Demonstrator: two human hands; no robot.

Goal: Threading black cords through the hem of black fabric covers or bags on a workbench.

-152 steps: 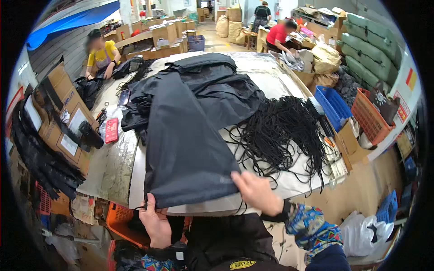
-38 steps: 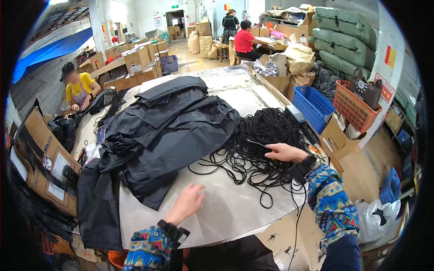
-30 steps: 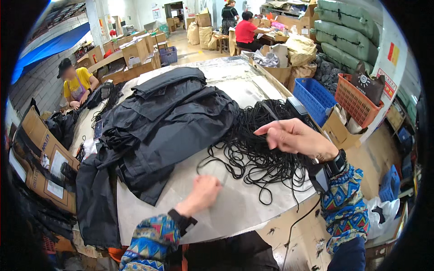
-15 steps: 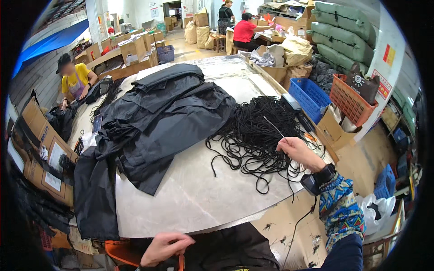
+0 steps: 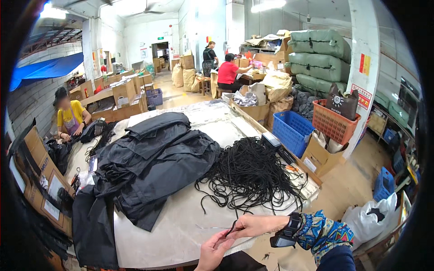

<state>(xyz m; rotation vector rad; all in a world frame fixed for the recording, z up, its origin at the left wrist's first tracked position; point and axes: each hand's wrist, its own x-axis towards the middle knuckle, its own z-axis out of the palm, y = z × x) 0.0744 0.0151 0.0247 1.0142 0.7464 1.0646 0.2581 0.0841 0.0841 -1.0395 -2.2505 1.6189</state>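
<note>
Both of my hands meet low over the near edge of the pale table. My right hand, with a dark device strapped at the wrist, is closed on a thin metal rod pointing left. My left hand pinches a short piece of black cord against the right fingertips; exactly how cord and rod meet is hidden by the fingers. Just beyond lies a big tangled heap of black cords. Left of it, dark jackets are piled, one sleeve hanging toward the near edge.
A cardboard box stands at the left edge. Beyond the table's right side are a blue crate, an orange basket and a carton. A co-worker in yellow handles dark fabric at far left; others are farther back.
My right hand has come down and inward from the cord heap with the rod. My left hand has moved right to meet it, and black cord now shows between them. The view has tilted up.
</note>
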